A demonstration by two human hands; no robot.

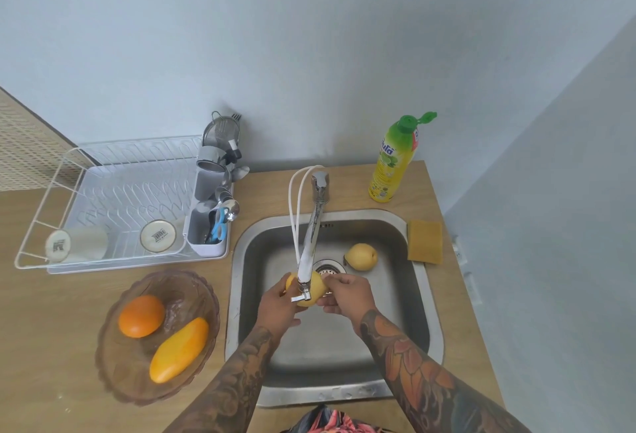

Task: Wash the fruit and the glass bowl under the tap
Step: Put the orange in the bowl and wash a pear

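From the head view, both hands meet at the centre of the frame, under the spout of the tap (311, 247), over the steel sink (418, 298). The left hand (277, 307) curls its fingers round a yellow fruit (318, 290) from the left, and the right hand (347, 293) pinches the same fruit from the right — so it is gripped on both sides just below the spout. A second yellow fruit (361, 256) lies on the sink floor, right of the drain. At lower left, the glass bowl (117, 374) stands on the wooden surface (41, 346) beside the sink, holding an orange (141, 315) and a mango (179, 350) — near each other, not clearly touching. In the upper left sits a white dish rack (113, 205). Right of the tap stands a green-capped soap bottle (394, 161), and a yellow sponge (425, 241) lies at the sink's right edge.
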